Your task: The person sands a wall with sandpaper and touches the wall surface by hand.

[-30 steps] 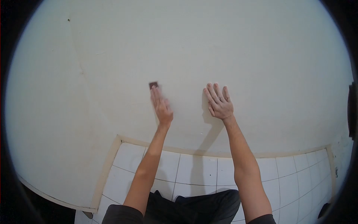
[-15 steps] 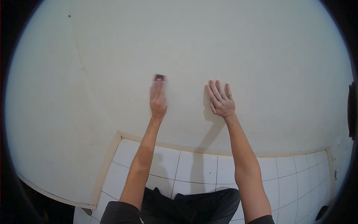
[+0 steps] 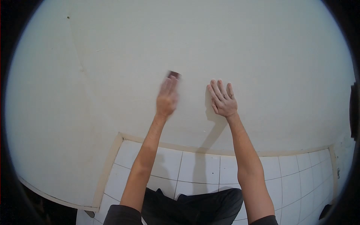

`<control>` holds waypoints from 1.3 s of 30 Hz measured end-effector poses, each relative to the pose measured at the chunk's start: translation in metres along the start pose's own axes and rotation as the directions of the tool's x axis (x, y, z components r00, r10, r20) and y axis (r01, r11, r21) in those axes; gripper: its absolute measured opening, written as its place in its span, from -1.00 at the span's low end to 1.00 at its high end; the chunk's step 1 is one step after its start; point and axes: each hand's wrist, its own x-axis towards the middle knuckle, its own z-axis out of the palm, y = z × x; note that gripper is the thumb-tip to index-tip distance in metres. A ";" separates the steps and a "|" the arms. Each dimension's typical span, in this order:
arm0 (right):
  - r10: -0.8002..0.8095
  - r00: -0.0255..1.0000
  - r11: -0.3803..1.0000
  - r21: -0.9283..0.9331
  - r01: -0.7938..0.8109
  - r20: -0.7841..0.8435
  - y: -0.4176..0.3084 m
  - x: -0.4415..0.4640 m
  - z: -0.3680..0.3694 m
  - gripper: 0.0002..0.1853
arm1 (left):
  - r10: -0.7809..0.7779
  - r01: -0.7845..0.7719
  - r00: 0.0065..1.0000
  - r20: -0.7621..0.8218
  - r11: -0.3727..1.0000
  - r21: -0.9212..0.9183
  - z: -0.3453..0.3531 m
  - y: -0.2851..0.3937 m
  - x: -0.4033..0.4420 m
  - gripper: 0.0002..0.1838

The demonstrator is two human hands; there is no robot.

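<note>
My left hand [image 3: 167, 98], blurred by motion, presses a small dark brown piece of sandpaper [image 3: 173, 74] against the pale wall [image 3: 255, 48]. The sandpaper's upper end sticks out past my fingertips; the rest is hidden under the fingers. To the right, my right hand [image 3: 222, 99] lies on the same wall with its fingers spread and nothing in it. Whitish dust seems to coat its fingers, and its shadow falls on the wall to the left and below.
A beige skirting strip [image 3: 195, 150] runs along the wall's foot, above white floor tiles [image 3: 198, 167]. My bent legs in dark trousers [image 3: 187, 208] are at the bottom. A small dark hole [image 3: 68, 17] marks the wall at upper left. A dark object [image 3: 354, 112] stands at the right edge.
My left hand has moved right and slightly up along the wall with the sandpaper, tilting rightward. My right hand has stayed in place on the wall.
</note>
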 end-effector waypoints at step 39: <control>-0.003 1.000 1.000 -0.010 0.003 0.009 -0.004 0.004 0.003 -0.30 | -0.481 0.462 0.854 -0.197 0.876 -0.137 0.023 -0.003 -0.114 -0.22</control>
